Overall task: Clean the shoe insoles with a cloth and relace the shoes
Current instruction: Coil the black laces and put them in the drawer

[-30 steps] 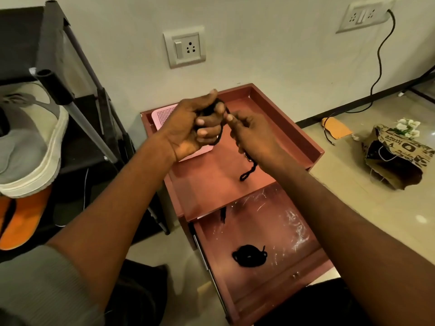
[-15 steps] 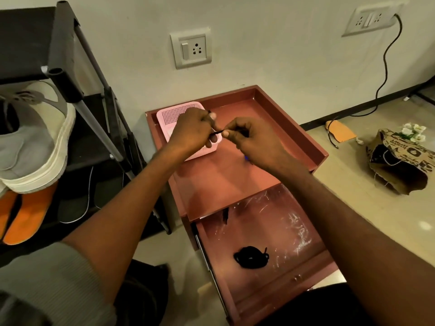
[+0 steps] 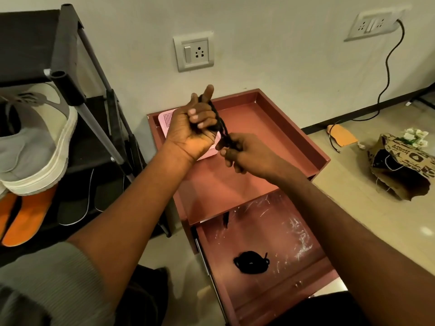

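our left hand (image 3: 191,132) was curled round a black shoelace (image 3: 220,121), palm up, over the red cabinet top (image 3: 221,184). our right hand (image 3: 244,154) pinched the same lace just beside it, hands nearly touching. second black lace bundle (image 3: 251,262) lay in the open drawer (image 3: 282,288). grey shoe (image 3: 35,142) sat on the rack (image 3: 70,55), left.

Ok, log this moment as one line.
left hand grips black shoelace | right hand pinches it | second lace bundle in open drawer
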`<state>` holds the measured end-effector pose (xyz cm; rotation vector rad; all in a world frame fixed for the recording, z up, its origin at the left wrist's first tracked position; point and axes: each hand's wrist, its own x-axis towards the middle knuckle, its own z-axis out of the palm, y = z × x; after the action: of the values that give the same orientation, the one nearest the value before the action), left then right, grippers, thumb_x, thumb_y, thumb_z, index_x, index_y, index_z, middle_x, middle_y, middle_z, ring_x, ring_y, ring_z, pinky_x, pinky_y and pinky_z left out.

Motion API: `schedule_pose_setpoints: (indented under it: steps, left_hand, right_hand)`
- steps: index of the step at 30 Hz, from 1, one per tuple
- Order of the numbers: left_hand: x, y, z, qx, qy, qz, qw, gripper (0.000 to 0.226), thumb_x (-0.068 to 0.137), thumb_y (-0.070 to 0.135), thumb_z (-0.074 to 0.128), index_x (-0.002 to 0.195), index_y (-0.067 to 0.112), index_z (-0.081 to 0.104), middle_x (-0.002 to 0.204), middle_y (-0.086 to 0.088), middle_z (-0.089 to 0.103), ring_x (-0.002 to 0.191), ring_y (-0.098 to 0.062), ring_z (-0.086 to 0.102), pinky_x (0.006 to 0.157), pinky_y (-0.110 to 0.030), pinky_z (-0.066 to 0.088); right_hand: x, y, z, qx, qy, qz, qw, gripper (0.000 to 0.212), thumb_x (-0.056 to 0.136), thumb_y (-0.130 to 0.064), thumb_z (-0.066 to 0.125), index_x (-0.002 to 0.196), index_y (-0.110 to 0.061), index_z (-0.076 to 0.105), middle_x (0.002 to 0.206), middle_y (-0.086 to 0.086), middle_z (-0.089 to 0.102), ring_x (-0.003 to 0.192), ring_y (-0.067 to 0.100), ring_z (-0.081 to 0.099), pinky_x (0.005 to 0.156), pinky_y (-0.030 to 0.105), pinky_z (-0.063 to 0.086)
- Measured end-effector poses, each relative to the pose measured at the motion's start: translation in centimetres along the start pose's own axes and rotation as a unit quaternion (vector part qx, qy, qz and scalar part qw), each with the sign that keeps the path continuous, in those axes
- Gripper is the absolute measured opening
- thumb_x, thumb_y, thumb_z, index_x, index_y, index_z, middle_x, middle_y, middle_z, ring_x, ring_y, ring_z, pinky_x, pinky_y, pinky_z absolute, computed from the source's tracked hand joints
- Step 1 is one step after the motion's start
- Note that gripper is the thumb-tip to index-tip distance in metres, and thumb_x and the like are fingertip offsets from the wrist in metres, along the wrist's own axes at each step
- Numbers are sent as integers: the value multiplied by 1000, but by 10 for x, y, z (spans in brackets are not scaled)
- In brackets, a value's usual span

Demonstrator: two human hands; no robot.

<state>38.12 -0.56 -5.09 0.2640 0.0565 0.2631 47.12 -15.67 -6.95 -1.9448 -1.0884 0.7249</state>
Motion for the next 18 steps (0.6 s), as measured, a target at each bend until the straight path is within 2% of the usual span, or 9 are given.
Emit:
schedule_pose_setpoints:
  steps: [3, 5, 7, 9, 12, 15, 18]
  left_hand:
    - [2, 8, 0, 12, 56, 122, 991, 36, 113, 22, 40, 117, -4, 64, 70, -3, 70, 56, -15, 68, 54, -19, 55]
    - [2, 17, -1, 1, 68, 192, 979, 34, 112, 21, 42, 115, -5, 64, 89, -16, 77, 77, -29, 77, 65, -33, 64]
    - [3, 27, -4, 92, 93, 246, 960, 33, 112, 26, 43, 120, 1, 62, 103, -18, 77, 94, -33, 77, 81, -39, 64]
    - [2, 34, -6, 216, 134, 284, 924, 31, 111, 29, 46, 127, 6, 61, 120, -17, 74, 108, -34, 74, 95, -41, 60]
    - [0, 44, -8, 304, 181, 330, 875, 32, 108, 27, 53, 134, 9, 62, 131, -14, 70, 113, -30, 72, 102, -42, 56]
    - [-3, 50, -10, 384, 227, 368, 816, 35, 108, 26, 55, 139, 12, 62, 129, -6, 72, 110, -22, 74, 100, -38, 57]
    - [-4, 46, -8, 457, 231, 372, 774, 36, 108, 29, 54, 142, 16, 60, 130, -3, 71, 110, -18, 74, 99, -35, 58]
  right_hand:
    - [2, 3, 4, -91, -38, -24, 995, 16, 105, -15, 56, 105, -12, 71, 70, 4, 70, 54, 10, 57, 57, 25, 47]
    - [3, 6, 4, -110, -26, -28, 993, 22, 106, -18, 54, 98, -16, 74, 65, -2, 65, 56, 10, 55, 63, 31, 47]
    - [4, 8, -1, -104, -7, -20, 994, 26, 107, -20, 53, 94, -17, 75, 61, -7, 56, 56, 13, 48, 63, 32, 41]
    - [5, 10, -8, -108, -6, -10, 994, 27, 107, -19, 53, 94, -16, 76, 61, -9, 53, 56, 12, 44, 63, 31, 38]
    - [3, 12, -17, -122, -60, -7, 991, 25, 106, -18, 56, 95, -21, 78, 56, -13, 53, 54, 7, 44, 65, 30, 39]
    - [0, 12, -19, -125, -151, -8, 981, 23, 105, -17, 59, 96, -23, 79, 58, -6, 52, 54, 10, 42, 65, 31, 40]
    - [0, 11, -16, -149, -189, -22, 970, 22, 104, -15, 61, 101, -24, 80, 62, 2, 58, 57, 10, 48, 69, 30, 44]
